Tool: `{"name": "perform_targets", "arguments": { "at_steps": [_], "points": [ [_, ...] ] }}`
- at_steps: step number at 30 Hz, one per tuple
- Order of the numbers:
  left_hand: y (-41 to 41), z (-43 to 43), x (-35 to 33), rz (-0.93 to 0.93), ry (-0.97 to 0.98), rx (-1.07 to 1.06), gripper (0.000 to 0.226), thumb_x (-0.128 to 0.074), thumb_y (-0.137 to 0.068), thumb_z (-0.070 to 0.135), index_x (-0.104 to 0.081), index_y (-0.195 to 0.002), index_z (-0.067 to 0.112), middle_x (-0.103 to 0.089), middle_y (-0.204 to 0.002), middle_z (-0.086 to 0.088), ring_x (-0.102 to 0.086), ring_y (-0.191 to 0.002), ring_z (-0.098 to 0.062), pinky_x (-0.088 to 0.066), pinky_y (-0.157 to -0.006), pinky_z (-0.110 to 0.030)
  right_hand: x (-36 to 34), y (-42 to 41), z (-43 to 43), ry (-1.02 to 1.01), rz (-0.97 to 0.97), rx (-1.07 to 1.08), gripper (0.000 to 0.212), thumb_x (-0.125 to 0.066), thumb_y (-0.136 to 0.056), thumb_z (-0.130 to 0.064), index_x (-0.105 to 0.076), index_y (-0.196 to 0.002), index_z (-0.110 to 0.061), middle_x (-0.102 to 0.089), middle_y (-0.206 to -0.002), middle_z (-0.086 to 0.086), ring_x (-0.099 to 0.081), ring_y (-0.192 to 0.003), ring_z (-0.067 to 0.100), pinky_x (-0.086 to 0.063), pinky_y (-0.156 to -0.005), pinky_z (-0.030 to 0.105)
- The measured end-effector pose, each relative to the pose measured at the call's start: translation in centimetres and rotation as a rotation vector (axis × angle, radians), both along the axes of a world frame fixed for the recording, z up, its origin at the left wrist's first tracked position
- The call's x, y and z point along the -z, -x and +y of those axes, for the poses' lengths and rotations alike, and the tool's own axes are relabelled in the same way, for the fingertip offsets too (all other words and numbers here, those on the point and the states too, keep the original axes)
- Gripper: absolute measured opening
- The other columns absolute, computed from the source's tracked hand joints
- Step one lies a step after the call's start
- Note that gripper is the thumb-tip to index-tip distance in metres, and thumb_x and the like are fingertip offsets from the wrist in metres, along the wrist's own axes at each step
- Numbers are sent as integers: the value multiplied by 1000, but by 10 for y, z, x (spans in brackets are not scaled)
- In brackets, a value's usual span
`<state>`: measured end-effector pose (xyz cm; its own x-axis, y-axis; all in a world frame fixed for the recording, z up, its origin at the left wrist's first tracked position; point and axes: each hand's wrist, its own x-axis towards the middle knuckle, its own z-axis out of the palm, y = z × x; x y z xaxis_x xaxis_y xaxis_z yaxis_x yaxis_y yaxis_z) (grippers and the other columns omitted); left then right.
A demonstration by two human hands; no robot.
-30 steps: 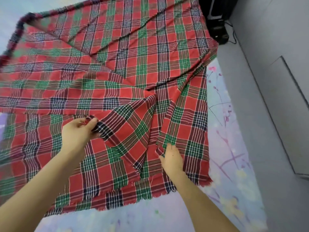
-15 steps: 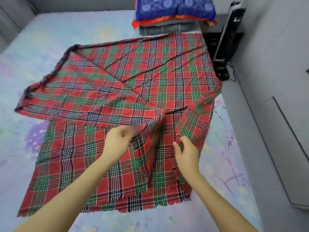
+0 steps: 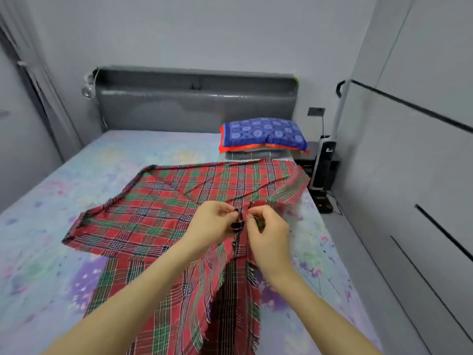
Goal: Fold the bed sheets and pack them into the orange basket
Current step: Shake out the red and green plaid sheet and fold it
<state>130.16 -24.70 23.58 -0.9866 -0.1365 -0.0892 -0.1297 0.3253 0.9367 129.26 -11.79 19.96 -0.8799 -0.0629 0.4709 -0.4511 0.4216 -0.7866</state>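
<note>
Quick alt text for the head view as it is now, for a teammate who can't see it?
The left hand and right hand each pinch a bit of a red plaid sheet, held close together above the bed, while the rest of it lies spread over the pastel floral cover. A blue pillow sits near the grey headboard.

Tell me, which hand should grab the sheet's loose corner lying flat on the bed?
Probably the left hand. Both hands pinch plaid sheet corners together, but that corner lies on its side; the right hand would need to cross over.
</note>
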Motion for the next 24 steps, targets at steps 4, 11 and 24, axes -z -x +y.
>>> {"name": "perform_targets", "arguments": {
  "at_steps": [4,11,24],
  "points": [
    [-16,-23,-36,47,-26,8,23,-53,-94,7,-66,-77,-3,-65,-82,-34,-63,-75,-49,-55,-69,-56,-28,-19,-37,27,63,-43,8,-57,-89,-7,-65,-86,-7,-63,-79,0,-57,-73,11,-48,-65,30],
    [-47,-56,-57,51,-57,-99,30,-47,-97,7,-65,-87,-14,-68,-85,-29,-69,-77,-35,-60,-63,-35,-39,-44,-78,-21,145,-96,12,-55,-87,-9,-66,-89,-5,-64,-85,1,-57,-78,9,-47,-71,21],
    [-60,-68,-86,80,138,-88,26,-57,-93,15,-69,-82,-5,-69,-77,-17,-68,-66,-23,-60,-62,-32,-70,-55,-62,-77,161,-259,35,-57,-86,2,-66,-115,-14,-67,-103,-2,-59,-92,2,-48,-86,15]
  ]
}}
